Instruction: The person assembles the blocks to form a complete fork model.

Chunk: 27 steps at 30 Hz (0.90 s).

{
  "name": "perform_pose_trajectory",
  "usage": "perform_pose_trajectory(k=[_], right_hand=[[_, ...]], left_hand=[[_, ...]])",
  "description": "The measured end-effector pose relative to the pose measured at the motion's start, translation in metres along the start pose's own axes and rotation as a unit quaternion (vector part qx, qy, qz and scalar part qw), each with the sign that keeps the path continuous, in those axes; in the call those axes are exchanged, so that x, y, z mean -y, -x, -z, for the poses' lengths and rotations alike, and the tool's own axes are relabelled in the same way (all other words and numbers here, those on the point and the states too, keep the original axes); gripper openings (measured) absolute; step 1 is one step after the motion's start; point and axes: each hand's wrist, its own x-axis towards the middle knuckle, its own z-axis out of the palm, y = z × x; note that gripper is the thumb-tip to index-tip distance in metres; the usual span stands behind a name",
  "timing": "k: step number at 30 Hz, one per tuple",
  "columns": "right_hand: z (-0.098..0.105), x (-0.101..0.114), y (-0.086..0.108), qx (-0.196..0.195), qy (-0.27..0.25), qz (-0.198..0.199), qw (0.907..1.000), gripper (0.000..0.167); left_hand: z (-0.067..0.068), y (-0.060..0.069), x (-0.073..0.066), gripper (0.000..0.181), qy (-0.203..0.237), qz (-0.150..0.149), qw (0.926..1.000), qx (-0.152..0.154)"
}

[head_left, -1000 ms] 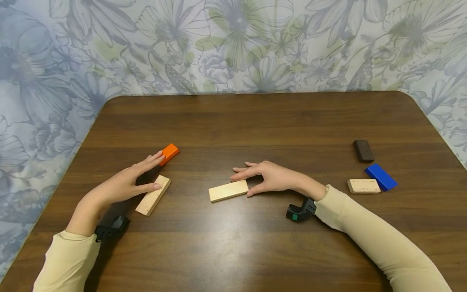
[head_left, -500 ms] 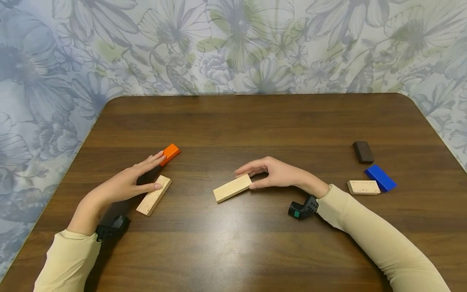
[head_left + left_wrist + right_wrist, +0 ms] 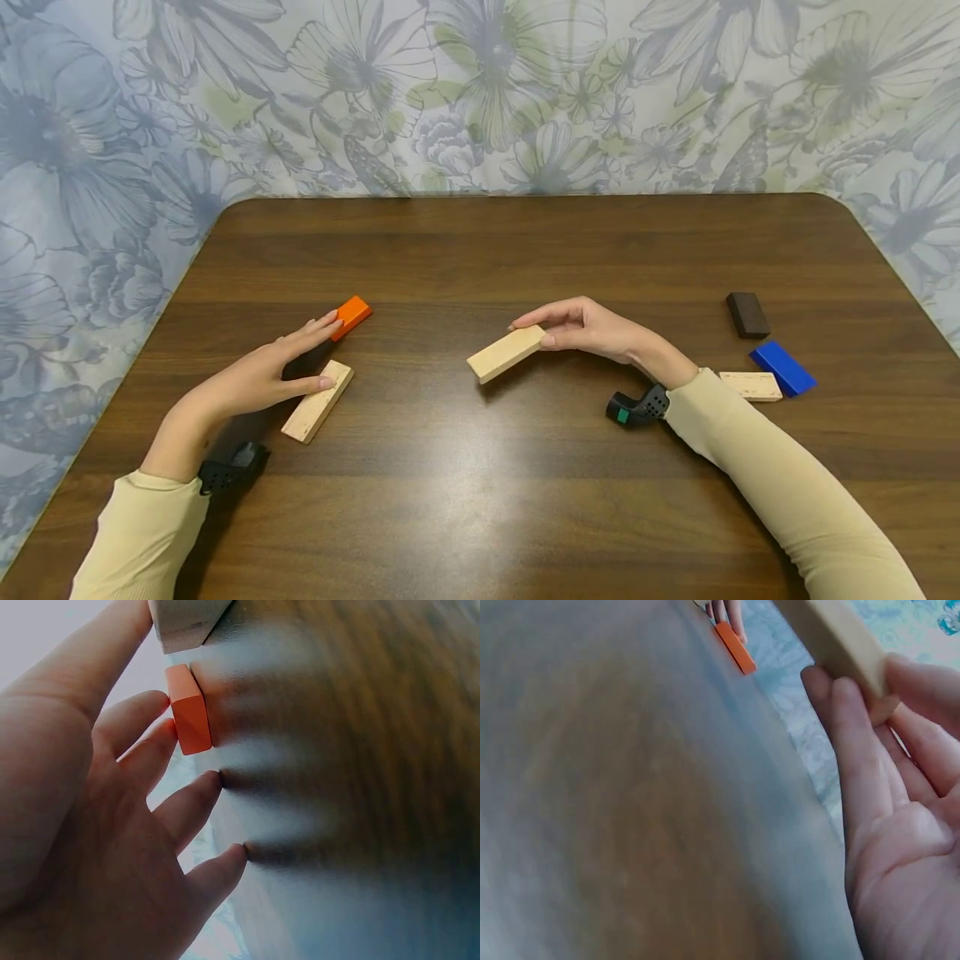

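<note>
Your right hand (image 3: 600, 328) pinches a wooden block (image 3: 506, 354), long axis toward the table's (image 3: 525, 246) far right corner; your left hand (image 3: 251, 379) is spread.

The right wrist view crops the held block (image 3: 835, 643); the tabletop (image 3: 630, 795) seems blurred.

The right hand (image 3: 600, 331) holds pale block 1 (image 3: 505, 354) above the table (image 3: 480, 492). Toward the left edge, the left hand (image 3: 255, 369) touches the orange block (image 3: 356, 315) and pale block 2 (image 3: 313, 410). Toward the right edge lie the dark block (image 3: 747, 315), blue block (image 3: 783, 367) and pale block 3 (image 3: 753, 386).
</note>
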Motion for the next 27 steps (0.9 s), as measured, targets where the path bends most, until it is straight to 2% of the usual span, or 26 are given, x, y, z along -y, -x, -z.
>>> perform_pose_trajectory(k=[6, 13, 21, 27], right_hand=[[-0.0009, 0.0022, 0.0016, -0.021, -0.046, -0.015, 0.9986, 0.033], [-0.0024, 0.0034, 0.0008, -0.061, -0.025, -0.035, 0.9972, 0.031], [-0.0011, 0.0064, -0.0012, -0.030, 0.024, -0.053, 0.9978, 0.035], [0.0037, 0.0042, 0.0007, -0.019, 0.026, -0.067, 0.9973, 0.039]], left_hand=[[-0.0011, 0.0004, 0.0029, 0.080, 0.001, -0.008, 1.0000, -0.001], [-0.0008, 0.0000, 0.0060, 0.081, -0.002, -0.011, 0.9999, -0.003], [-0.0015, 0.0000, 0.0066, 0.080, -0.003, -0.008, 1.0000, 0.000], [-0.0018, 0.0003, 0.0062, 0.080, -0.002, -0.012, 0.9999, -0.002]])
